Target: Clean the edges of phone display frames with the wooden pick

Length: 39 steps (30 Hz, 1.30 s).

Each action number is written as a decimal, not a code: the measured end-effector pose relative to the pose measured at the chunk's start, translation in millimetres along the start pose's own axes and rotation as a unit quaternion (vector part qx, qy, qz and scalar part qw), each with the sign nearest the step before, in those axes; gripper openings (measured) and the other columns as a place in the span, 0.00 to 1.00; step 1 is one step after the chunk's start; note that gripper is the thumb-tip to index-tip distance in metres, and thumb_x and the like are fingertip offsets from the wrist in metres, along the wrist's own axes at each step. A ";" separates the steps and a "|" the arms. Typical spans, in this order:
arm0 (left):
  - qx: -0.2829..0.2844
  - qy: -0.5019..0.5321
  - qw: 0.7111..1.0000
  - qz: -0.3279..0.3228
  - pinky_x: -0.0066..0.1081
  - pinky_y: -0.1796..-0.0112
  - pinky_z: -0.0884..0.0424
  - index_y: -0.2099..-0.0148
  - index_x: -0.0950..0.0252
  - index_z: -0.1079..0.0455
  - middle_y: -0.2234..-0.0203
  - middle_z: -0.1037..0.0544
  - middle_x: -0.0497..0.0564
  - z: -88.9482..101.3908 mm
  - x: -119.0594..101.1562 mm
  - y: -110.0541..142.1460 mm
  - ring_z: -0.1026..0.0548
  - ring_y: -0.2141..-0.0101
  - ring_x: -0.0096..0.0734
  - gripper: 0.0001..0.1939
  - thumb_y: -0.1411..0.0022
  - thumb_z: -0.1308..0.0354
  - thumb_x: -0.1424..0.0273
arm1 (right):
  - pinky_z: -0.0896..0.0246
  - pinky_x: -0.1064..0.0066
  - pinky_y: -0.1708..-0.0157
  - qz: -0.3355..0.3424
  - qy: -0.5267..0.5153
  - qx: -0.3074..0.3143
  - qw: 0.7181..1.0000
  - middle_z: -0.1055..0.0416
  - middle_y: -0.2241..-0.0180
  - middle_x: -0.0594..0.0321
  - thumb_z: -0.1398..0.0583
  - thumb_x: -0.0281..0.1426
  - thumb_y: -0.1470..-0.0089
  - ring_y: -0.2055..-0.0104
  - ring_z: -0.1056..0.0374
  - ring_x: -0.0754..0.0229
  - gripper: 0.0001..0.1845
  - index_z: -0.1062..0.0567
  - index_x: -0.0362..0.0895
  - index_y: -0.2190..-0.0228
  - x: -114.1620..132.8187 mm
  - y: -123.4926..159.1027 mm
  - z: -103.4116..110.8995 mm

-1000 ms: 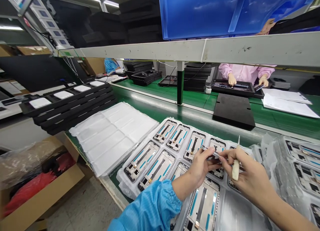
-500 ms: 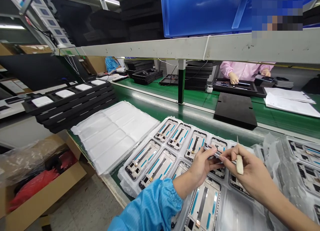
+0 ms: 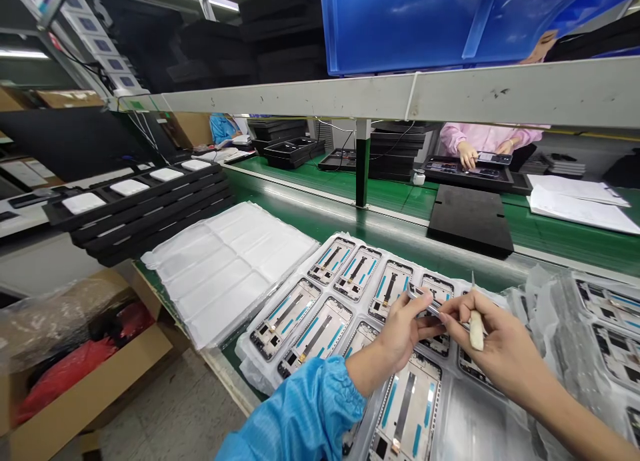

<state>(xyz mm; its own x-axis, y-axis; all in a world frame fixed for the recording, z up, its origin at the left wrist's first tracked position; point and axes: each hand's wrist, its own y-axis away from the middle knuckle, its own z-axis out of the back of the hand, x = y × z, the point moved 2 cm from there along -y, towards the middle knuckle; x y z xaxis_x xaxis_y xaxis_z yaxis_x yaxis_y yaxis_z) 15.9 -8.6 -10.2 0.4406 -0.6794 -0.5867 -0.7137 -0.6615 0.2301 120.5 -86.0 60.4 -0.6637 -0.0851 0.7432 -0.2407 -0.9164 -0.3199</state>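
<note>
My left hand (image 3: 397, 331), in a blue sleeve, grips a phone frame (image 3: 424, 300) seen nearly edge-on. My right hand (image 3: 493, 338) is closed, its thumb and fingertips at the near end of that frame. Tucked through its fingers is a thin pointed tool (image 3: 477, 329) with a pale handle; its exact kind is unclear. Both hands hover above a clear plastic tray (image 3: 470, 414) whose pockets hold several phone frames (image 3: 317, 334) with blue strips and dark ribbon cables. One pocket, at the near right, shows no frame.
White film-covered trays (image 3: 235, 261) lie left of the tray, and stacked trays with frames (image 3: 613, 328) stand right. A black foam block (image 3: 470, 221) sits behind. A shelf beam (image 3: 280, 98) crosses above. A co-worker in pink (image 3: 493, 138) handles phones across the bench. An open carton (image 3: 95, 388) stands lower left.
My hands stay almost still on the phone frame; the right hand and its tool shift very slightly. Across the bench, the co-worker's hands have brought a phone over the black tray.
</note>
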 end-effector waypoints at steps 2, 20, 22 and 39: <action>-0.006 -0.005 1.000 -0.005 0.35 0.64 0.24 0.56 0.65 0.33 0.64 0.25 0.51 1.1 1.4 -0.4 0.22 0.68 0.35 0.28 0.55 0.27 0.59 | 0.35 0.72 0.74 -0.004 -0.002 0.003 1.000 0.26 0.72 0.64 0.42 0.41 0.44 0.74 0.32 0.62 0.16 0.41 0.49 0.76 -0.6 0.2 -0.5; -0.001 0.085 0.996 0.037 0.29 0.67 0.26 0.57 0.68 0.29 0.67 0.22 0.54 1.9 -1.1 -4.6 0.24 0.70 0.32 0.22 0.51 0.29 0.62 | 0.36 0.74 0.73 0.096 0.083 -0.013 0.992 0.26 0.69 0.63 0.44 0.33 0.41 0.71 0.30 0.63 0.11 0.41 0.48 0.74 -2.6 4.6 -5.3; 0.015 0.117 0.991 0.060 0.28 0.68 0.28 0.58 0.69 0.28 0.67 0.22 0.54 2.5 -2.2 -5.6 0.24 0.70 0.30 0.18 0.47 0.32 0.64 | 0.36 0.74 0.73 0.116 0.094 -0.004 0.989 0.27 0.68 0.63 0.45 0.31 0.39 0.69 0.30 0.63 0.10 0.40 0.48 0.73 -5.0 6.2 -7.5; -0.018 0.175 0.977 0.121 0.31 0.68 0.31 0.54 0.73 0.27 0.70 0.22 0.57 3.4 -2.4 -6.7 0.27 0.72 0.34 0.34 0.35 0.53 0.45 | 0.29 0.67 0.62 0.170 0.136 0.052 0.975 0.25 0.57 0.57 0.51 0.27 0.38 0.58 0.26 0.57 0.19 0.35 0.48 0.47 -3.9 10.7 -6.1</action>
<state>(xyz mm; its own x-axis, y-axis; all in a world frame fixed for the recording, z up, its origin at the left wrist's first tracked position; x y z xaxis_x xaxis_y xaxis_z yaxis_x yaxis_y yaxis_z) 17.8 -1.5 -13.0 0.4252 -0.8800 -0.2115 -0.8033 -0.4746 0.3598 116.2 -93.1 50.5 -0.8596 -0.2964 0.4162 0.0899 -0.8896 -0.4478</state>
